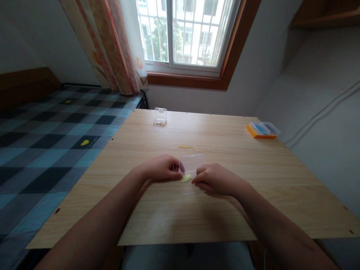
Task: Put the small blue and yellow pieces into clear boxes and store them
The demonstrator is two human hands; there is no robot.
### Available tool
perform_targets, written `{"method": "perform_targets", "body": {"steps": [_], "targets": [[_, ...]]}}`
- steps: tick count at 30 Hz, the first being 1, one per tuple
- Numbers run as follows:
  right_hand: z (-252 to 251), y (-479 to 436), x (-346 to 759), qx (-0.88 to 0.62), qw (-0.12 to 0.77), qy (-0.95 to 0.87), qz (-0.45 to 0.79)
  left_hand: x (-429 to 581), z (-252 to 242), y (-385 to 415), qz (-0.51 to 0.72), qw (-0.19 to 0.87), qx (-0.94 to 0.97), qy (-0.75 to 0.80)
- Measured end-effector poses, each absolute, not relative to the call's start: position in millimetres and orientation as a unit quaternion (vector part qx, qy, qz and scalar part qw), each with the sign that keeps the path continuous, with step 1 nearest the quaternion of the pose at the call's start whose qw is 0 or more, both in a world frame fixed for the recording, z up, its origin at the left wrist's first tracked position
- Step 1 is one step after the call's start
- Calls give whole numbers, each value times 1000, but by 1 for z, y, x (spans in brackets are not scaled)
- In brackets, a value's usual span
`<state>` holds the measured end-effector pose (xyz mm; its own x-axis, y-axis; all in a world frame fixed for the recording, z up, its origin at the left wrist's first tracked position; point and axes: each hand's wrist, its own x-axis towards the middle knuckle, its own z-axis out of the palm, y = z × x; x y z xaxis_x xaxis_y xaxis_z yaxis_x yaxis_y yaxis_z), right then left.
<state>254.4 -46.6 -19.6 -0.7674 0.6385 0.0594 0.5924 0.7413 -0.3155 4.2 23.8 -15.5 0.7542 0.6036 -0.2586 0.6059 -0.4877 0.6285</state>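
A clear plastic case [192,160] lies opened out on the table between my hands. Pale yellow small pieces [186,178] sit together in its near half. My left hand [165,167] has its thumb and fingers closed about the left side of the case, the thumb tip by the yellow pieces. Over the right side of the case rests my right hand [215,178], fingers curled and pressed together just right of the pieces. Whatever its fingertips may hold is too small to see. Beyond the case is a short row of tiny yellow pieces [186,147].
One tiny pale piece [210,150] lies apart on the wooden table [135,221]. A small clear box [160,117] stands with its lid up at the back left. An orange box with a clear lid [262,131] sits at the back right. A bed [81,127] borders the left side.
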Motion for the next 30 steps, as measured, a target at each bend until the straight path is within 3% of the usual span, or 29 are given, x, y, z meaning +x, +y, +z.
{"method": "perform_targets", "body": {"steps": [11, 30], "targets": [[-15, -47, 260, -334, 91, -918, 192, 4, -17, 25, -2, 360, 866, 347], [-16, -50, 250, -345, 85, -921, 159, 4, -19, 25, -6, 356, 870, 340]]}}
